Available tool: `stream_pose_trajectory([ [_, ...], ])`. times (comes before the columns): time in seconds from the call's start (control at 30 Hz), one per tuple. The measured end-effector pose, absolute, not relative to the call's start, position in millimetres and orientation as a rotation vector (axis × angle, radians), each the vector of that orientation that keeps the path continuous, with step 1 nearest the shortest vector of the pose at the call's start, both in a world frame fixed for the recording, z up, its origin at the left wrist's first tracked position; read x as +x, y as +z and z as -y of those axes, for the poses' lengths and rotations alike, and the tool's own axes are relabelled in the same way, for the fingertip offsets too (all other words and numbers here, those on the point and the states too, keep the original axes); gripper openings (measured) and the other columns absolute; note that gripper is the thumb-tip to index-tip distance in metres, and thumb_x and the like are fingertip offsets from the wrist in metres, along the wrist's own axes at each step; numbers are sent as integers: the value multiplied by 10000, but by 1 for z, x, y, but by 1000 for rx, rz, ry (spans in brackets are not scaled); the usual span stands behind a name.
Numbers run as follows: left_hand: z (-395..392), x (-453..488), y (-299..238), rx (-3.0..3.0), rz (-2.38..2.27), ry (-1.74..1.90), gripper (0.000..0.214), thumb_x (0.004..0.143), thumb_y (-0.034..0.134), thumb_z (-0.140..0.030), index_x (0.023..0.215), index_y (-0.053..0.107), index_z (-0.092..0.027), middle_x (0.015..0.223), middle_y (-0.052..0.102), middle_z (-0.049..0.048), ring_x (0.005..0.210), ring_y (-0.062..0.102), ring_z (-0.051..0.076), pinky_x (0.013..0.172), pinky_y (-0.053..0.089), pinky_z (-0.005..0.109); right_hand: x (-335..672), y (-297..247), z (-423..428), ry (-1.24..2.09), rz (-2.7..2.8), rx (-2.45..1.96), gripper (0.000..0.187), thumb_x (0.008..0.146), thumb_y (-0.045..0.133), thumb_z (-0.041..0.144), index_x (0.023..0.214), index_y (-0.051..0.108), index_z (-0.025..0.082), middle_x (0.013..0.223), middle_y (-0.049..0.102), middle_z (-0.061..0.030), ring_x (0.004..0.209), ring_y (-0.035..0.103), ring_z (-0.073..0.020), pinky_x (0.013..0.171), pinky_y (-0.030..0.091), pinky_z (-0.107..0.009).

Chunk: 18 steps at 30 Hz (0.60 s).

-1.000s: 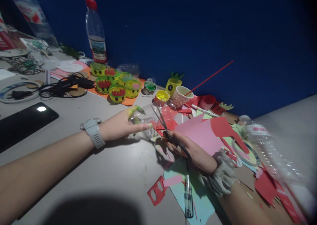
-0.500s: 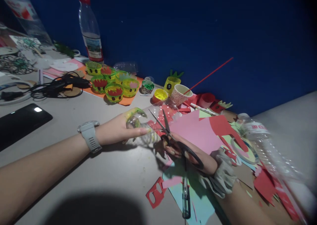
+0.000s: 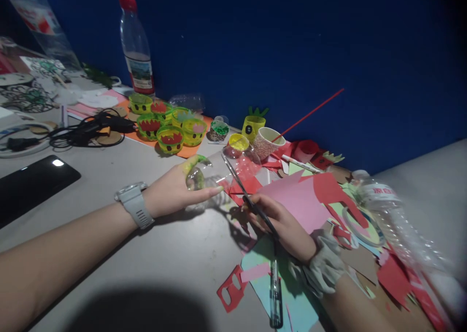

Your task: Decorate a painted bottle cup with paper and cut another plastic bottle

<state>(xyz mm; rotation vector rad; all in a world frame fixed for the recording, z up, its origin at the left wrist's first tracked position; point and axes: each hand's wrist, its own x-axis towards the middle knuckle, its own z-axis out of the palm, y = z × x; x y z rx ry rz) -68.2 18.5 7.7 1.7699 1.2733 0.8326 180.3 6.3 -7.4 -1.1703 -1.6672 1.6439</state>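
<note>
My left hand (image 3: 182, 186), a grey watch on its wrist and green stains by the thumb and fingers, is closed around a clear plastic bottle (image 3: 216, 168) lying sideways above the table. In my right hand (image 3: 279, 225) is a pair of black-handled scissors (image 3: 263, 216), the fingers wrapped about the handles. One long blade slants up and left across the bottle's near side. A second, thinner blade line shows lower, beside the bottle wall. Whether the blades touch the plastic, I cannot tell.
Several yellow-green cups with faces (image 3: 170, 139) stand behind. A paper cup (image 3: 269, 142) holds a red stick. Pink paper (image 3: 292, 195), scraps and a pen (image 3: 276, 293) lie around my right hand. A phone (image 3: 40, 188) is at left, a crumpled bottle (image 3: 386, 210) at right.
The scissors have turned from flat-on, with blades spread, to nearly edge-on against the bottle. My right hand has rolled with them. My left hand keeps its hold; the whole view shifted slightly.
</note>
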Motion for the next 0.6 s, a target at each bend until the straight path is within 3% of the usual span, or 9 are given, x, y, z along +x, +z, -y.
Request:
stream_pose_trajectory([
  [0.4,-21,-72,2,1778,-1307,799,535,727,642,-416,1188,479,-201,1034,656,66,886,618,228,772,472,355,185,-7,-9,1672,1677,-1162,192,804,623,330,896,552,178,712,492,18,603,416,-106,540,317,-218],
  [0.6,-21,-72,4,1772,-1286,776,506,739,640,-411,1180,492,-214,1001,668,53,886,622,233,790,473,375,184,-7,-9,1711,1652,-1164,284,818,580,440,836,517,165,608,390,49,533,306,-90,505,257,-222],
])
